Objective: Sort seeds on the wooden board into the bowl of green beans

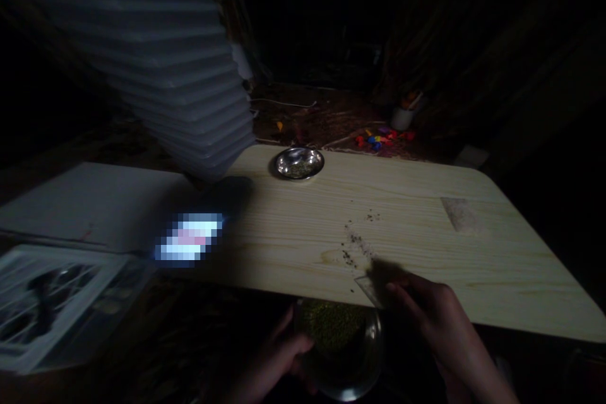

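Observation:
My left hand (288,353) grips the rim of a metal bowl (374,353) just below the table's front edge. Small green beans or grains (331,325) lie inside it. Above the table's front edge, my right hand (428,303) has thumb and fingers pressed together. Beside those fingertips shows a thin, pale-edged flat piece (367,290); whether they hold it is unclear in the dim light. Dark specks and small grains (357,243) are scattered on the tabletop ahead of the right hand. Farther back stands a second metal bowl (300,164) with some grains at its bottom.
The pale wooden table (407,202) bears a greyish square patch (459,214) at right. A lit, blurred screen (189,240) glows at left, near a white basket (61,303). Ridged pale sheeting (180,76) hangs at left. Colourful small pieces (383,139) lie beyond the table.

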Action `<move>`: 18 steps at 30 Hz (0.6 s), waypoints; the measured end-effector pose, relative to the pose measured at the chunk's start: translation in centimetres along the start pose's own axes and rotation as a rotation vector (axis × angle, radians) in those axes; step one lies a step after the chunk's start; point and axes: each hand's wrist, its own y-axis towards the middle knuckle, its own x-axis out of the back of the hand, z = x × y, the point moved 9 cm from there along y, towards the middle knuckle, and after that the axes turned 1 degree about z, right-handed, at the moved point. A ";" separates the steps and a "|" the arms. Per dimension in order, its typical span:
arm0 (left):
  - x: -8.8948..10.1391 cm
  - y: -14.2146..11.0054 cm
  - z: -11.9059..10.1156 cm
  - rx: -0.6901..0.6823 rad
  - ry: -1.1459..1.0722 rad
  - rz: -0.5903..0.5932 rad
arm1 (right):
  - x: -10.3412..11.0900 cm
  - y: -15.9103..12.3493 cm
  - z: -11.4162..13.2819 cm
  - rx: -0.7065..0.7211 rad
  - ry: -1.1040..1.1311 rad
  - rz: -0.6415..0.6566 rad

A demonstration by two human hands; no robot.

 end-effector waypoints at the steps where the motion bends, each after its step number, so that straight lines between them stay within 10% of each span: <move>1: 0.0 0.0 0.1 -0.002 -0.001 0.005 | -0.2 0.0 0.1 0.002 -0.003 0.000; 18: -0.1 0.0 0.3 0.020 -0.010 0.015 | -1.3 1.3 1.3 0.045 -0.077 0.022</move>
